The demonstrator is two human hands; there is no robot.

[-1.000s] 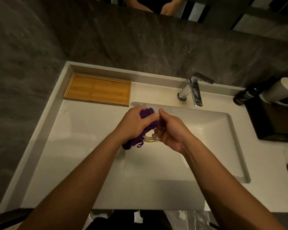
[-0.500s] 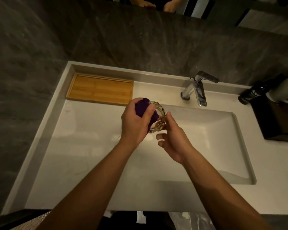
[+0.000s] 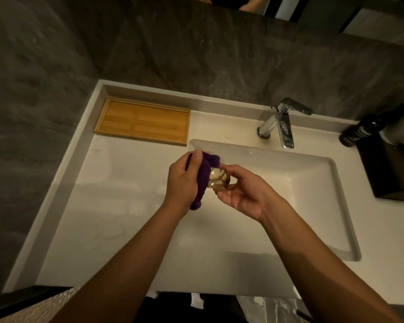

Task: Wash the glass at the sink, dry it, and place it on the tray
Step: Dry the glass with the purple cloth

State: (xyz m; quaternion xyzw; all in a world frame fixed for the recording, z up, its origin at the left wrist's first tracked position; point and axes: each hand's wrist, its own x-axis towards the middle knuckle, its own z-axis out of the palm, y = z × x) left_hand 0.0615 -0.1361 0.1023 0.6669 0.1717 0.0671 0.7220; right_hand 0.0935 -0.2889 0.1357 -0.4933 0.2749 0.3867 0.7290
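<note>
The likeliest mishap was a slip; the glass (image 3: pixel 219 180) was held in the air above the left edge of the sink basin (image 3: pixel 289 194), pinched only between the fingers and thumb of the right hand (image 3: pixel 240 194), and a wet wall or a hard push from the cloth could have sent it down onto the hard basin, where it might chip or break; the wooden tray (image 3: pixel 142 121) sat well apart at the back left of the counter, bare, so a carry was yet to come. The left hand (image 3: pixel 184 180) was closed around a purple cloth (image 3: pixel 201 178), which was pressed against the glass; whether it reached inside could not be told. The glass was small, clear and round, tilted on its side with one end towards the camera, catching amber reflections. The faucet (image 3: pixel 282 124) showed no running water.
</note>
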